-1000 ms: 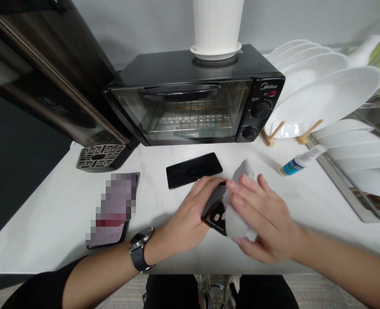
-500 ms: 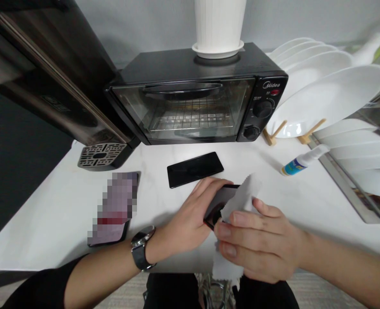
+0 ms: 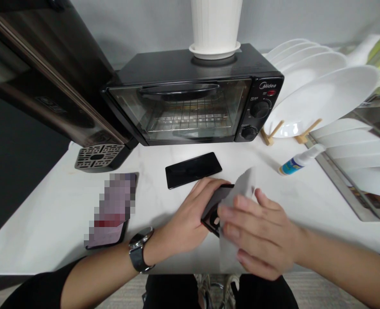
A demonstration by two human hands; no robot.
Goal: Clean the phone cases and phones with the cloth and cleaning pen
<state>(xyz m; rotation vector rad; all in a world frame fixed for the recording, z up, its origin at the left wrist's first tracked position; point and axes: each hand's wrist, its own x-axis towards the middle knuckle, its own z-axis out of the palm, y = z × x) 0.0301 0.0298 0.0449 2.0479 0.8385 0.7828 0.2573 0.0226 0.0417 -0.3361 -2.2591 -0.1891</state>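
Note:
My left hand (image 3: 190,214), a watch on its wrist, is closed around a black-rimmed phone case (image 3: 213,205) with a round camera opening near its lower end. In my right hand (image 3: 260,231) is a thin grey wiping cloth (image 3: 231,253) with a zigzag edge, pressed under the fingers against the case's right side. The cloth and fingers hide that side of the case, and the fingertips are slightly blurred. Just beyond my left hand, a black phone (image 3: 193,169) lies flat. Farther left lies another phone (image 3: 113,210), its screen pixelated.
A black toaster oven (image 3: 190,109) stands at the back, a white pot (image 3: 215,25) on top. To its right are white plates (image 3: 331,94) in a wooden rack and a spray bottle (image 3: 297,162) lying down. A dark machine with a drip tray (image 3: 98,155) stands left.
My right hand has shifted slightly right with the cloth, uncovering more of the case's camera opening. My left hand keeps its hold, and the whole view has moved a little.

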